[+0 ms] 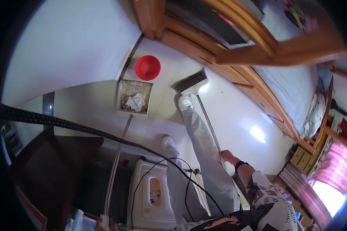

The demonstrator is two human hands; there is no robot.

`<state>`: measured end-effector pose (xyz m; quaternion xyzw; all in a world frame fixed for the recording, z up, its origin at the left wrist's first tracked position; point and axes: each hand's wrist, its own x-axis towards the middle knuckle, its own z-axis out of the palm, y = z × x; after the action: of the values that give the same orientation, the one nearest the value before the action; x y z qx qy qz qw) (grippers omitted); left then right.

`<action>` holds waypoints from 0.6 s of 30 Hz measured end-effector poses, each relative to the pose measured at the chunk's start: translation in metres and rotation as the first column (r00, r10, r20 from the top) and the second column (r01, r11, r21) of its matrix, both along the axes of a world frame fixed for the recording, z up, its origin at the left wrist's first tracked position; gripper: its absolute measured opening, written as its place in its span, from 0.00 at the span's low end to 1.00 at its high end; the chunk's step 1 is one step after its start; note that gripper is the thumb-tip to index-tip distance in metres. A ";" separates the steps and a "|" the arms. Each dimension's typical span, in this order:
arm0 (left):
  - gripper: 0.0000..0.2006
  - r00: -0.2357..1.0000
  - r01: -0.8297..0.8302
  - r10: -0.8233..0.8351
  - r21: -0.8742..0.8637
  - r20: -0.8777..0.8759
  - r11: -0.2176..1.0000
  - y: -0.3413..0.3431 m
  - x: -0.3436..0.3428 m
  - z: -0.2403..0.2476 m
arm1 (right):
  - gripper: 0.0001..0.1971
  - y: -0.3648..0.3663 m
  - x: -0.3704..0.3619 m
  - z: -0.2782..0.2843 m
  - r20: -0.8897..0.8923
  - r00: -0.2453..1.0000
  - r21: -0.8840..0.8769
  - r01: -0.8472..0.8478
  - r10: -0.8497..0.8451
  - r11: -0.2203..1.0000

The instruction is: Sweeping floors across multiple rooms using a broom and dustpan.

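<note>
My right hand [228, 156] is wrapped around the thin handle of a broom [194, 82]. Its white head with dark bristles rests on the floor just beyond my right shoe. On the left, a long-handled dustpan [121, 109] lies with its pan on the floor, holding crumpled white paper [135, 102] and some dirt. The dustpan's handle runs down to the lower edge, where my left hand [104, 224] closes on its end, only partly in view. A red bowl-shaped container [147, 67] stands right behind the pan.
A wooden bed frame [254, 98] with drawers bounds the right side, and a white wall [77, 42] the left. A white plastic stool or box [148, 196] stands beside my legs. Black cables [85, 130] cross the view. Dark furniture [42, 165] is at the near left.
</note>
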<state>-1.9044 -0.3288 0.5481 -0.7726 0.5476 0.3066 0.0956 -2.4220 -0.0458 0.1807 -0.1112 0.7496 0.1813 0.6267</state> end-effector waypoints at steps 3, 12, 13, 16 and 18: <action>0.13 0.984 0.165 -0.166 0.027 0.062 0.986 0.011 0.006 -0.001 | 0.22 -0.006 -0.019 0.019 -0.491 0.867 -0.368 -0.295 0.085 0.882; 0.13 0.918 -0.016 0.060 0.114 -0.393 0.993 0.039 -0.039 -0.014 | 0.25 -0.005 -0.111 0.209 -0.220 0.975 -0.025 0.034 -0.038 0.999; 0.13 0.918 0.010 0.031 0.100 -0.397 0.995 0.041 -0.050 -0.008 | 0.31 0.012 -0.121 0.224 -0.215 0.977 -0.053 -0.002 -0.010 0.999; 0.13 0.921 0.139 -0.119 0.029 -0.372 0.990 0.058 -0.091 0.003 | 0.33 0.098 -0.144 0.226 -0.629 0.723 -0.063 -0.414 0.286 0.908; 0.13 0.869 0.390 -0.381 -0.036 -0.318 0.920 0.061 -0.108 0.005 | 0.32 0.134 -0.157 0.224 -0.579 0.738 -0.003 -0.426 0.346 0.905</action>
<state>-2.0119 -0.2673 0.5536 -0.5867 0.6942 0.4099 0.0764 -2.5792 0.0879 0.4051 -0.2478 0.8718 0.2810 0.3157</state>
